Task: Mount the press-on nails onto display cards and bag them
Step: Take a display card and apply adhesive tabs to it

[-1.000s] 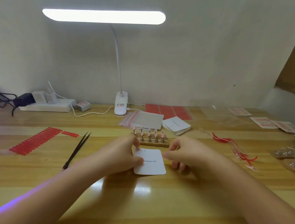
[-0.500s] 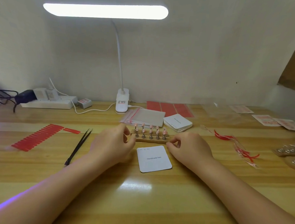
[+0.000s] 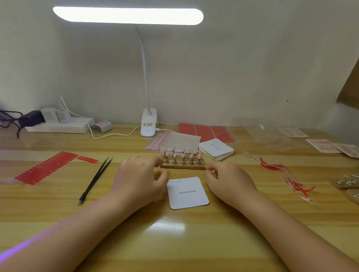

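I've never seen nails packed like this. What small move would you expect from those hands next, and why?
Probably drawing the nail stand nearer. The left hand and right hand sit at its two ends, fingers curled at the wooden base, though actual grip is unclear. The card in front carries no nails yet; the pink nails are on their pegs.

card (image 3: 188,192): white, dark "Handmade Nail" lettering | nails (image 3: 182,153): pale pink on silver pegs | base (image 3: 182,167): brown wood | tweezers (image 3: 96,179): black | sticker strips (image 3: 47,167): red | table (image 3: 169,244): yellow wood grain | lamp (image 3: 148,122): white
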Action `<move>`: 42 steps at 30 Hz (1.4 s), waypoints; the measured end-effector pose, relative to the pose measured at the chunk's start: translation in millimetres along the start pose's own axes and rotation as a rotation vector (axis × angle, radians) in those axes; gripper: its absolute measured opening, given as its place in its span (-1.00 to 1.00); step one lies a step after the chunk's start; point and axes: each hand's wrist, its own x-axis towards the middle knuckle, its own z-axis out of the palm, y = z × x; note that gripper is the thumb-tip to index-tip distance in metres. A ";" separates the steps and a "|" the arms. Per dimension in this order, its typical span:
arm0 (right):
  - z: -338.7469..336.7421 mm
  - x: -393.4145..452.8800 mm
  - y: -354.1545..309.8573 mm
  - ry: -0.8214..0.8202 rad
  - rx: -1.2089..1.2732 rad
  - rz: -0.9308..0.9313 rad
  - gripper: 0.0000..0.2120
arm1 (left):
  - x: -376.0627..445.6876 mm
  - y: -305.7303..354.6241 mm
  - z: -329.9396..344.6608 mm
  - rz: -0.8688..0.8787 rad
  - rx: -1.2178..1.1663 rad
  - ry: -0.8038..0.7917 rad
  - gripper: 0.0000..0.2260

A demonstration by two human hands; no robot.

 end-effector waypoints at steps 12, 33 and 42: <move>-1.6 -3.4 2.1 0.087 0.052 -0.010 -0.69 | -4.1 17.7 -8.8 0.151 -0.116 -0.416 -0.27; 5.3 -12.3 -14.1 0.054 0.694 0.082 -0.81 | -0.8 7.6 5.3 0.080 -0.606 -0.188 -0.40; 1.8 -17.5 -41.5 0.170 1.279 -0.019 -0.79 | 11.7 10.5 -15.3 -0.051 -1.280 0.131 -0.70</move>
